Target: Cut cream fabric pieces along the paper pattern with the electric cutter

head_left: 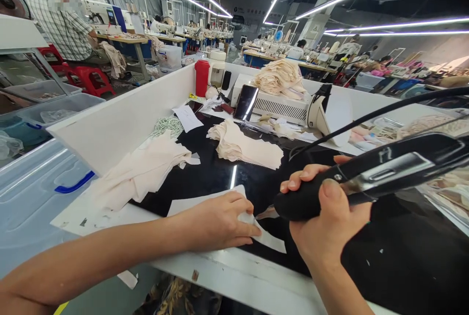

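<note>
My right hand (326,217) is wrapped round the black handle of a corded hot-knife cutter (366,178), whose thin metal tip (266,213) touches a white cut fabric piece (205,202) on the black worktop (403,256). My left hand (223,220) lies on that piece with its fingers curled, pressing it down right beside the tip. The cutter's black cable (370,117) arcs away to the upper right.
Stacks of cream fabric pieces lie at the left (139,173) and centre (245,146). Behind stand a red bottle (201,78), a phone (246,102), a white machine (282,105) and a white partition wall (120,119). Blue plastic bins (32,183) sit left. Other people sew further back.
</note>
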Motion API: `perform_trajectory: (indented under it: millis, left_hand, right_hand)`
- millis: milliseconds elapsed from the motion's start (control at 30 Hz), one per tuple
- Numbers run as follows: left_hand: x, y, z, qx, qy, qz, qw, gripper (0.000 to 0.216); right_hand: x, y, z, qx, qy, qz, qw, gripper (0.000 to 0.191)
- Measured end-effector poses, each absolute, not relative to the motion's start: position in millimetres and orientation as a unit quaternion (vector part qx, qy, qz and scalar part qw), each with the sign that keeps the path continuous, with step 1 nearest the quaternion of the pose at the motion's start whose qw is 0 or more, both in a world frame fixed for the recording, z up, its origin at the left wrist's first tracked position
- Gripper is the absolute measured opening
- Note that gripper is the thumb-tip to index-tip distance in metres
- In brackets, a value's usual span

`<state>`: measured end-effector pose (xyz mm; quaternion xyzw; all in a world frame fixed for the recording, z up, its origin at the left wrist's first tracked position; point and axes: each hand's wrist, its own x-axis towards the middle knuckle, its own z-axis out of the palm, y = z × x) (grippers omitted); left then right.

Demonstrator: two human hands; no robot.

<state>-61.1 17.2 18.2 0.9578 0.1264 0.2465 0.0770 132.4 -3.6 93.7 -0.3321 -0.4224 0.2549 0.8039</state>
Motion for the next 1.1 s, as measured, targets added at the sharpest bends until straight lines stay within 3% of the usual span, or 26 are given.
perform_trajectory:
  millis: [200, 367, 600, 767, 933, 1000, 1100]
  left_hand:
    - [-59, 18, 13, 0.952, 0.120, 0.271, 0.069, 0.023]
    - [-57, 25, 3, 0.944, 0.149, 0.278, 0.095, 0.041]
    - [-59, 33, -4, 0.923, 0.217, 0.285, 0.143, 0.028]
    - [-60, 41, -4, 0.913, 0.241, 0.284, 0.166, 0.025]
    - [-62, 47, 13, 0.938, 0.241, 0.217, 0.123, 0.023]
    - [-62, 48, 22, 0.945, 0.252, 0.182, 0.102, 0.019]
    - [-61, 50, 32, 0.948, 0.264, 0.149, 0.097, 0.015]
  right_hand:
    - [133, -2, 89, -0.344, -0.422, 0.264, 0.796, 0.047]
    - [147, -1, 87, -0.366, -0.414, 0.247, 0.796, 0.055]
    - [179, -9, 80, -0.404, -0.430, 0.228, 0.774, 0.059]
    - [209, -21, 76, -0.503, -0.453, 0.168, 0.716, 0.053]
    - [235, -35, 68, -0.524, -0.424, 0.015, 0.738, 0.078]
    - [240, -43, 59, -0.472, -0.406, -0.068, 0.780, 0.070]
    - [239, -56, 45, -0.441, -0.499, -0.132, 0.734, 0.030]
